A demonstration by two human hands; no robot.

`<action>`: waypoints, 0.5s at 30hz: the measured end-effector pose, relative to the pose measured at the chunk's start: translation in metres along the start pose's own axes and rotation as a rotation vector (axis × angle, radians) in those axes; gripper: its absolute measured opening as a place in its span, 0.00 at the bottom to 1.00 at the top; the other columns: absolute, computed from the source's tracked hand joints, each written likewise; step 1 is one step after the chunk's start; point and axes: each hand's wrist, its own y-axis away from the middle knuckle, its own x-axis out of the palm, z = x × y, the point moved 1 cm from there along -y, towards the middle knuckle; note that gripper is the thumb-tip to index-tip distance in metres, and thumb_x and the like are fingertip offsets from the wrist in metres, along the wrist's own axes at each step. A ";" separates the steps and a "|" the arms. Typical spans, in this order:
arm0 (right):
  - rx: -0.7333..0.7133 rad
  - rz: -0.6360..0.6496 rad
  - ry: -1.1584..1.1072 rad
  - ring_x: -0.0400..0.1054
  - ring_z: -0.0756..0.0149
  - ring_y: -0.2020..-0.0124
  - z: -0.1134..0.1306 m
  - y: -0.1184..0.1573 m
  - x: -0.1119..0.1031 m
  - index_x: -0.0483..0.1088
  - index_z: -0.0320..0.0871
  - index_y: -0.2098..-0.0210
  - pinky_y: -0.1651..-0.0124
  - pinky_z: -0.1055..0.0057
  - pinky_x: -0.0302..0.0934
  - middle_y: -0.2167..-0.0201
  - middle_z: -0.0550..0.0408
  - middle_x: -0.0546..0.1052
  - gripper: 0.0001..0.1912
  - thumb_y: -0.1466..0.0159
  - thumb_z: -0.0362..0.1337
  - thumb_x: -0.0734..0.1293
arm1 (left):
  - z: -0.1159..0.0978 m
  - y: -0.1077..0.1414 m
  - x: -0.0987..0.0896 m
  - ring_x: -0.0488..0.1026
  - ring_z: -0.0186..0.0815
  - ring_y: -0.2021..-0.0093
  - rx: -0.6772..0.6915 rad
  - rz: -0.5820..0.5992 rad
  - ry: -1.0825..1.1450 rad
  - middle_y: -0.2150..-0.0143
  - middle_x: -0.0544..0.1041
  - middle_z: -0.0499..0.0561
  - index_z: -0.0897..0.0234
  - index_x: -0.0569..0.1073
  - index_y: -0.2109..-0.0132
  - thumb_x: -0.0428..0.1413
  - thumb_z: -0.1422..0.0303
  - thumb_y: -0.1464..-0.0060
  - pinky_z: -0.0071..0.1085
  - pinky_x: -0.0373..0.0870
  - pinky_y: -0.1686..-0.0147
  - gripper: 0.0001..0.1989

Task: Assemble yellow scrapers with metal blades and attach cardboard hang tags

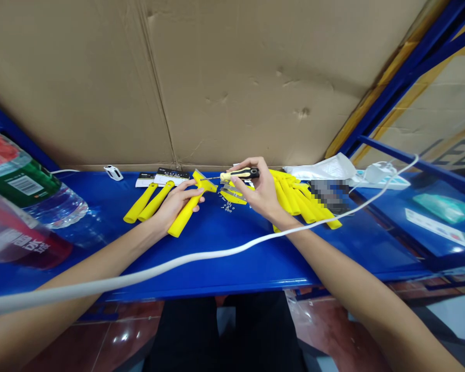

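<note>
Across your view, nearest to you, runs a white cable (pixel 201 254), passing in front of your left forearm (pixel 127 247) and right forearm (pixel 333 268) before rising to the far right. Beyond it your two hands are apart, each closed on something, over the blue table (pixel 217 276). Your left hand (pixel 174 202) grips a yellow T-shaped tool (pixel 186 214) around the upper part of its handle; the handle slants toward you and to the left, while the wide head lies at the far end. Your right hand (pixel 261 188) holds a black and cream screwdriver (pixel 248 173) between thumb and fingers, its shaft pointing left to the tool's head; whether the tip touches it you cannot tell from this view.

Just right of that head lies a yellow and metal piece (pixel 234 195), with small loose parts (pixel 228 207) scattered on its near side. On your left, two yellow handles (pixel 148 202) lie side by side, with printed cards (pixel 172 177) on their far side. Right of your right hand is a pile of yellow handles (pixel 304 204), with a white packet (pixel 321 168) beyond. At the left edge are a large bottle (pixel 34 188) and, nearer, a red cup (pixel 34 248). A cardboard wall (pixel 256 88) closes off the far side.
</note>
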 end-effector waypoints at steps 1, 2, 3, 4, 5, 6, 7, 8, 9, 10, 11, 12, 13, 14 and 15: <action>0.009 -0.011 0.026 0.81 0.54 0.50 0.000 0.000 0.000 0.70 0.51 0.49 0.45 0.51 0.75 0.51 0.51 0.84 0.17 0.28 0.49 0.77 | 0.000 0.000 0.000 0.81 0.37 0.69 -0.002 0.001 -0.002 0.60 0.82 0.54 0.61 0.76 0.49 0.70 0.79 0.47 0.25 0.67 0.80 0.20; 0.019 -0.022 0.049 0.81 0.54 0.51 0.000 0.000 -0.001 0.70 0.51 0.51 0.45 0.51 0.75 0.53 0.52 0.84 0.17 0.29 0.50 0.77 | 0.000 0.000 0.000 0.81 0.37 0.69 -0.006 0.003 -0.007 0.60 0.82 0.53 0.61 0.76 0.49 0.70 0.79 0.47 0.25 0.67 0.80 0.20; 0.023 -0.037 0.063 0.81 0.54 0.52 -0.001 -0.001 -0.001 0.71 0.51 0.51 0.46 0.51 0.75 0.54 0.52 0.84 0.17 0.29 0.50 0.78 | 0.000 0.000 0.000 0.81 0.37 0.69 -0.011 0.003 -0.013 0.60 0.82 0.53 0.61 0.76 0.49 0.70 0.79 0.47 0.25 0.67 0.81 0.20; 0.021 -0.049 0.061 0.81 0.54 0.52 -0.001 -0.001 -0.001 0.70 0.51 0.51 0.46 0.51 0.75 0.54 0.53 0.84 0.18 0.30 0.50 0.78 | -0.001 0.000 0.000 0.81 0.37 0.69 -0.013 0.003 -0.018 0.60 0.82 0.53 0.61 0.75 0.49 0.69 0.80 0.47 0.25 0.68 0.81 0.21; 0.014 -0.049 0.045 0.81 0.55 0.52 -0.001 -0.001 -0.001 0.69 0.51 0.50 0.45 0.51 0.75 0.54 0.53 0.83 0.18 0.30 0.50 0.78 | -0.001 0.000 0.000 0.81 0.37 0.69 -0.012 0.004 -0.020 0.60 0.82 0.53 0.61 0.75 0.49 0.69 0.80 0.47 0.25 0.68 0.81 0.21; 0.001 -0.042 0.021 0.81 0.55 0.50 -0.001 -0.001 -0.001 0.69 0.52 0.49 0.43 0.51 0.75 0.52 0.53 0.83 0.19 0.30 0.49 0.78 | -0.001 0.000 0.000 0.81 0.37 0.69 -0.009 0.004 -0.019 0.60 0.82 0.53 0.61 0.75 0.49 0.69 0.80 0.47 0.25 0.68 0.81 0.21; -0.013 -0.030 -0.004 0.80 0.55 0.48 -0.001 -0.001 -0.001 0.67 0.52 0.47 0.42 0.50 0.75 0.50 0.52 0.82 0.20 0.29 0.48 0.78 | -0.001 0.000 0.000 0.81 0.37 0.69 -0.006 0.004 -0.017 0.60 0.82 0.53 0.61 0.75 0.49 0.69 0.80 0.47 0.25 0.68 0.81 0.21; -0.024 -0.010 -0.024 0.80 0.55 0.46 -0.001 -0.001 0.000 0.67 0.52 0.46 0.40 0.50 0.75 0.48 0.51 0.82 0.21 0.29 0.48 0.78 | -0.001 0.000 0.000 0.81 0.37 0.69 -0.005 0.003 -0.014 0.60 0.82 0.53 0.61 0.75 0.49 0.70 0.80 0.47 0.25 0.68 0.81 0.21; -0.028 0.012 -0.034 0.80 0.55 0.45 -0.002 -0.001 0.000 0.66 0.52 0.45 0.39 0.50 0.75 0.47 0.51 0.82 0.21 0.28 0.48 0.77 | -0.001 0.000 0.000 0.81 0.37 0.69 -0.005 0.002 -0.011 0.60 0.82 0.53 0.61 0.75 0.49 0.70 0.80 0.47 0.25 0.68 0.80 0.21; -0.022 0.026 -0.032 0.80 0.55 0.45 -0.002 0.000 0.000 0.67 0.52 0.45 0.39 0.50 0.75 0.46 0.50 0.82 0.20 0.28 0.48 0.77 | -0.001 -0.001 -0.001 0.81 0.37 0.69 -0.006 0.001 -0.008 0.61 0.82 0.53 0.61 0.75 0.49 0.70 0.80 0.46 0.25 0.68 0.80 0.20; -0.009 0.026 -0.020 0.80 0.54 0.45 -0.002 0.000 0.001 0.67 0.52 0.46 0.40 0.50 0.75 0.47 0.50 0.83 0.20 0.29 0.49 0.77 | 0.000 -0.001 -0.001 0.81 0.37 0.69 -0.007 0.001 -0.007 0.61 0.82 0.53 0.61 0.76 0.49 0.70 0.80 0.46 0.25 0.68 0.80 0.20; 0.006 0.015 0.000 0.81 0.54 0.47 -0.003 0.000 0.001 0.68 0.52 0.48 0.42 0.50 0.76 0.49 0.51 0.84 0.20 0.29 0.50 0.78 | 0.000 -0.001 -0.001 0.81 0.36 0.69 -0.006 0.000 -0.006 0.61 0.82 0.53 0.61 0.76 0.49 0.70 0.80 0.46 0.24 0.67 0.80 0.20; 0.019 -0.004 0.020 0.81 0.54 0.49 -0.003 0.000 0.000 0.69 0.51 0.49 0.43 0.50 0.76 0.51 0.51 0.84 0.20 0.30 0.51 0.79 | 0.000 -0.001 -0.001 0.81 0.36 0.69 -0.004 0.002 -0.006 0.60 0.82 0.54 0.61 0.76 0.49 0.69 0.80 0.46 0.24 0.67 0.80 0.21; 0.026 -0.029 0.033 0.81 0.53 0.50 -0.004 0.000 0.000 0.69 0.51 0.50 0.44 0.50 0.76 0.52 0.52 0.84 0.21 0.31 0.52 0.79 | 0.000 -0.001 -0.001 0.81 0.36 0.69 -0.002 0.007 -0.010 0.60 0.82 0.54 0.61 0.76 0.48 0.70 0.80 0.46 0.24 0.68 0.80 0.21; 0.026 -0.051 0.035 0.81 0.53 0.50 -0.004 -0.001 0.000 0.69 0.52 0.50 0.44 0.50 0.76 0.53 0.52 0.84 0.22 0.32 0.52 0.80 | 0.000 -0.001 -0.001 0.81 0.36 0.69 -0.001 0.012 -0.015 0.60 0.82 0.54 0.62 0.76 0.48 0.70 0.79 0.47 0.25 0.68 0.81 0.21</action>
